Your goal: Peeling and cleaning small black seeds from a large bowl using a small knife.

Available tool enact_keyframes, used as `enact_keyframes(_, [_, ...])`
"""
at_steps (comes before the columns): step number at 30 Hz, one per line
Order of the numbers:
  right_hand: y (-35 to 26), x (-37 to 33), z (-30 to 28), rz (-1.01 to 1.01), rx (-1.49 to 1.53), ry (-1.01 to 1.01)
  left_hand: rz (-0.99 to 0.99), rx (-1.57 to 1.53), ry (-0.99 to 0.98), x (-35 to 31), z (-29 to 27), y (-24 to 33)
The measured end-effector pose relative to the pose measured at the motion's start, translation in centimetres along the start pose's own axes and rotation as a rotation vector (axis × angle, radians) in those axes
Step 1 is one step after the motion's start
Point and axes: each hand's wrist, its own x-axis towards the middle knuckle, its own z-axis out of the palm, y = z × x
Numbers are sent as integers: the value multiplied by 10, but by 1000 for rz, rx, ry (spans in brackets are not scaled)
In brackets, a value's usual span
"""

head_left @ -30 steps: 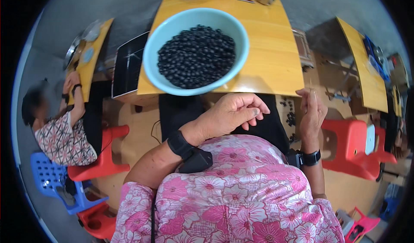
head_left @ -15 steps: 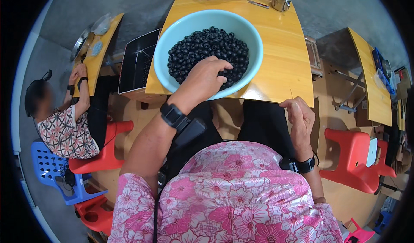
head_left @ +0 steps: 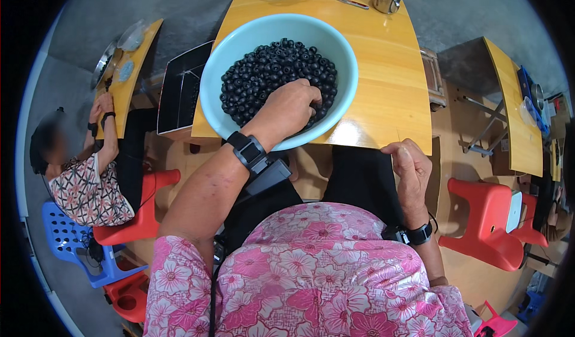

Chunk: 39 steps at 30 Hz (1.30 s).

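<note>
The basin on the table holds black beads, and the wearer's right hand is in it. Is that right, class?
Not quite: the head view shows the left hand in the basin, while the right hand is outside it, by the near edge of the table. The basin on the table does hold black beads.

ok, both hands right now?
Left hand: fingers curled among black beads; can't tell if holding any.
Right hand: closed, apparently pinching something thin.
</note>
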Motion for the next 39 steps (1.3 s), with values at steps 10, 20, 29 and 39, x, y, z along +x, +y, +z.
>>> enact_keyframes(10, [-15, 3, 8, -51, -32, -59, -360, -1081, 9, -26, -31, 19])
enact_keyframes(20, [-52, 9, 77, -235, 62, -238, -498, -2168, 25, -107, 1, 58])
enact_keyframes(29, [-49, 5, 87, -329, -75, -323, -489, -2317, -48, -133, 32, 56])
enact_keyframes(39, [-49, 3, 82, -354, -111, -418, -314, -2098, -132, -131, 22, 40])
